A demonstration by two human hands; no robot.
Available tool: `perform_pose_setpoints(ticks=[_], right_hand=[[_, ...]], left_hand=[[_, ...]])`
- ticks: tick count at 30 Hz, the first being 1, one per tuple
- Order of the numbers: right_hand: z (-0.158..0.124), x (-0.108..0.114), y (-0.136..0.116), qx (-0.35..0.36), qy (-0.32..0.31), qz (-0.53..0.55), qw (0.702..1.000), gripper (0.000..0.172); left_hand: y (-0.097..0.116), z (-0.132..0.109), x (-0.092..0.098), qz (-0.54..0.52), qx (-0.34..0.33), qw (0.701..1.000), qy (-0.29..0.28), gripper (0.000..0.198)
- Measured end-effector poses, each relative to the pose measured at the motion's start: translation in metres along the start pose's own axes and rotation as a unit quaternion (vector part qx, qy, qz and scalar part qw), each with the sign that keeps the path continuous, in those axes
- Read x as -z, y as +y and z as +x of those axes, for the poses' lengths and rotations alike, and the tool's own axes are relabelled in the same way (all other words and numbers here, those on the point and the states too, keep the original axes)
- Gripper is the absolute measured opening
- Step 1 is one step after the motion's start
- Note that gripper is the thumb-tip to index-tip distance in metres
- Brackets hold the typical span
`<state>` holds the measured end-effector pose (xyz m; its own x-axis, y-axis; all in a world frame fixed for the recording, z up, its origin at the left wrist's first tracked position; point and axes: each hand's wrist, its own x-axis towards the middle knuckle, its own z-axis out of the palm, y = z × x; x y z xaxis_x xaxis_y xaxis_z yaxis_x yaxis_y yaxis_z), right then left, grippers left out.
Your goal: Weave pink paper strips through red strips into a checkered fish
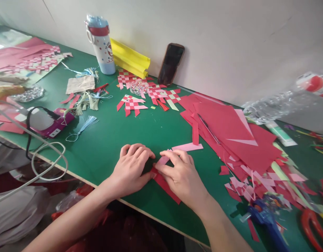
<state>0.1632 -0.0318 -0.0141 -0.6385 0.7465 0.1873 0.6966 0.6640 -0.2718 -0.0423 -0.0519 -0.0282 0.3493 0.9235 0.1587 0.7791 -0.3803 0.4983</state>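
My left hand [132, 168] is curled over the green tabletop, its thumb and fingertips closing on the upper end of a red paper strip [168, 189]. Opposite it, my right hand [181, 173] pinches a pink paper strip [163, 160] that crosses the red one. The fingers partly hide where the two strips meet. Just beyond my right hand lie another pink strip [189, 147] and a short red strip [195, 133]. Woven red-and-pink paper pieces [131, 104] rest farther back.
Red paper sheets [229, 126] with a pen [208, 128] on top lie at right, near paper scraps, a blue glue gun [266, 218] and red-handled scissors [312, 227]. A bottle [101, 45] and phone [171, 64] stand by the wall. Tassels [86, 126] and a purple power strip [56, 122] are left.
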Motion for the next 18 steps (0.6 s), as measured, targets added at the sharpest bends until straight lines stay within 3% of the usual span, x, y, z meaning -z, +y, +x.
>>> perform_pose_setpoints(ticks=[4,8,13,18], right_hand=[[0.000,0.002,0.001,0.013,0.005,0.025,1.000,0.033],[0.002,-0.001,-0.004,0.033,-0.009,0.032,0.999,0.026],[0.003,-0.005,-0.003,-0.009,0.013,0.000,1.000,0.022],[-0.002,0.009,0.003,-0.057,0.022,0.022,0.998,0.012]], left_hand=[[-0.001,0.000,0.000,0.002,0.003,1.000,-0.005,0.036],[-0.001,0.000,-0.001,0.005,0.007,1.000,-0.007,0.035],[-0.001,0.000,-0.001,0.004,0.006,1.000,-0.004,0.041],[0.001,0.001,0.001,0.002,0.008,1.000,-0.007,0.040]])
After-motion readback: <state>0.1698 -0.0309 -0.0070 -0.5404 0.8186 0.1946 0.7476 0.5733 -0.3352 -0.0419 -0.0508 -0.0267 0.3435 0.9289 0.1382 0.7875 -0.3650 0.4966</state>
